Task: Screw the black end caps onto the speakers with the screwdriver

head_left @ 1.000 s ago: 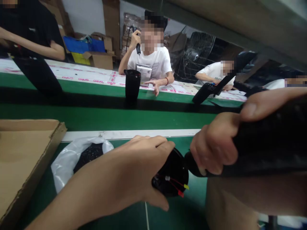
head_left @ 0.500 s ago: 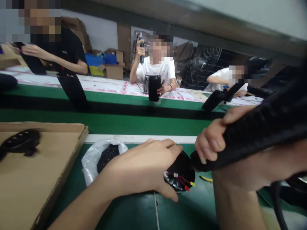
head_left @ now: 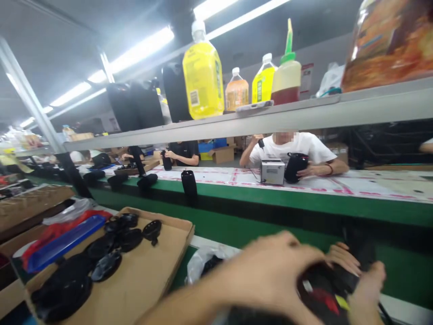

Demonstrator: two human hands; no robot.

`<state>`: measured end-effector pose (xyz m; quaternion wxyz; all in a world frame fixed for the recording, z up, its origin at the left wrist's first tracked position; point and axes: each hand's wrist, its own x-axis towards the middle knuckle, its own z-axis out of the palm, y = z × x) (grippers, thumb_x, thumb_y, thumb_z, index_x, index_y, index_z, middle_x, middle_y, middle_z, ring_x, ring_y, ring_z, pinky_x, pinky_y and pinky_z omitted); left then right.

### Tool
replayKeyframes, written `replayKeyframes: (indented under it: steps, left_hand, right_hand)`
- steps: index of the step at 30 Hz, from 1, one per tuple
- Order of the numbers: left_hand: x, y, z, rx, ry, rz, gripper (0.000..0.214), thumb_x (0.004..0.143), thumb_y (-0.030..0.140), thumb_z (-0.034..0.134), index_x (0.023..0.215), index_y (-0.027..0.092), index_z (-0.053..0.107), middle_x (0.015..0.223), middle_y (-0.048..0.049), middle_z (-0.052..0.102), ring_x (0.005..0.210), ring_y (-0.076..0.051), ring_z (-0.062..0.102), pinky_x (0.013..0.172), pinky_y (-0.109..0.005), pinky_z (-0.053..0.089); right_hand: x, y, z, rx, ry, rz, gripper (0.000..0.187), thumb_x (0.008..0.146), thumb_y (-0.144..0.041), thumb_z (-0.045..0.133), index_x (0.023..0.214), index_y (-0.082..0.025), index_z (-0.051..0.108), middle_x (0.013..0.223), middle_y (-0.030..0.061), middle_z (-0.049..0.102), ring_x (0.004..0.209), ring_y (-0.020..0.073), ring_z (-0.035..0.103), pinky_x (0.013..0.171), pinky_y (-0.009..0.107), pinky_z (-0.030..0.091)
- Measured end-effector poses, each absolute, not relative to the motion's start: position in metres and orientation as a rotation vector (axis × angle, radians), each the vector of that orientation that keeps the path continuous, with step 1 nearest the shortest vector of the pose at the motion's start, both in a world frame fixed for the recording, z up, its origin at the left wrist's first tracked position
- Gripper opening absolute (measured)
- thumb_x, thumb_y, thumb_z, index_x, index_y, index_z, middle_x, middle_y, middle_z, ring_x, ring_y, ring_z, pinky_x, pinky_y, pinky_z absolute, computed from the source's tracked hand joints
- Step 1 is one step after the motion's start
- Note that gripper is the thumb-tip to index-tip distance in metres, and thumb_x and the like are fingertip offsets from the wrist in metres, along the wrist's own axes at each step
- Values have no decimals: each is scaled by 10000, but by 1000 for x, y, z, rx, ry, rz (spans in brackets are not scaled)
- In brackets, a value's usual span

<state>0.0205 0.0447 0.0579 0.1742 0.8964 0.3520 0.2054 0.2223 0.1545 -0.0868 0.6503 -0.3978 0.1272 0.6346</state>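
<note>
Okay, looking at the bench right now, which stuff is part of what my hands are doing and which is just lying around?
In hand:
left hand and right hand, blurred, both on the black part with red and yellow wire ends.

Lying about:
cardboard tray of black plastic parts; clear bag; blue tray; bottles on the shelf.

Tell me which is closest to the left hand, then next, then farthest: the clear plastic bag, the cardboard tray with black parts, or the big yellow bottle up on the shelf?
From the left hand:
1. Clear plastic bag, just to its left on the green belt.
2. Cardboard tray, farther left, holding black parts.
3. Big yellow bottle, high up on the shelf, across the belt.
</note>
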Motion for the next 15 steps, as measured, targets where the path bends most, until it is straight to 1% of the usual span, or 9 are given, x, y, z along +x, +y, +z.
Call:
replayKeyframes:
  steps: [2, 3, 5, 7, 8, 9, 11, 15]
  left_hand:
    - [19, 74, 87, 2618, 1166, 680, 798, 619, 607, 809, 1292, 253, 565, 1131, -49, 623, 1021, -242, 630, 903, -317, 538]
    - [20, 93, 96, 2665, 1272, 724, 795, 601, 601, 827, 1274, 255, 582, 1134, -48, 623, 1031, -249, 626, 920, -332, 531]
    - [28, 141, 102, 2677, 1392, 803, 784, 652, 529, 831, 1313, 219, 546, 1186, -86, 599, 1087, -280, 595, 970, -395, 499]
    - [39, 194, 93, 2690, 1450, 815, 690, 762, 464, 775, 1343, 202, 510, 1250, -105, 572, 1145, -291, 561, 999, -459, 470]
    - [45, 220, 85, 2697, 1470, 803, 575, 846, 425, 706, 1335, 195, 509, 1297, -109, 549, 1171, -284, 547, 998, -487, 463]
    - [50, 245, 76, 2692, 1499, 789, 478, 903, 392, 648, 1315, 187, 522, 1316, -109, 540, 1166, -274, 552, 987, -496, 470]
    - [58, 288, 56, 2665, 1549, 769, 381, 943, 355, 600, 1273, 171, 547, 1299, -104, 554, 1143, -259, 570, 964, -489, 491]
    - [72, 343, 26, 2581, 1604, 747, 344, 945, 343, 602, 1232, 156, 570, 1247, -95, 585, 1090, -244, 601, 924, -461, 523]
  right_hand:
    - [232, 164, -102, -506, 279, 1542, 557, 1016, -651, 398, 823, -142, 516, 551, -52, 314, 386, 48, 224, 318, 139, 229]
    - [237, 170, -110, -356, 271, 1571, 546, 1036, -615, 386, 839, -122, 510, 556, -58, 306, 381, 37, 213, 323, 128, 218]
    - [245, 181, -124, -139, 309, 1623, 568, 1046, -617, 365, 865, -97, 502, 564, -64, 301, 376, 24, 209, 334, 116, 206]
    - [249, 190, -135, 24, 356, 1630, 611, 1023, -676, 354, 877, -101, 501, 573, -59, 316, 386, 29, 235, 347, 124, 233]
    - [249, 192, -139, 87, 378, 1625, 628, 1011, -699, 352, 878, -104, 500, 581, -54, 326, 396, 35, 255, 359, 131, 255]
    - [249, 194, -142, 137, 398, 1619, 637, 1003, -712, 350, 879, -106, 500, 589, -49, 335, 408, 41, 275, 373, 138, 276]
    - [247, 194, -145, 207, 428, 1605, 637, 996, -718, 362, 889, -106, 505, 605, -41, 348, 431, 50, 303, 396, 146, 299]
    - [244, 191, -144, 245, 467, 1601, 599, 998, -688, 407, 901, -106, 511, 625, -35, 351, 457, 57, 314, 421, 152, 309]
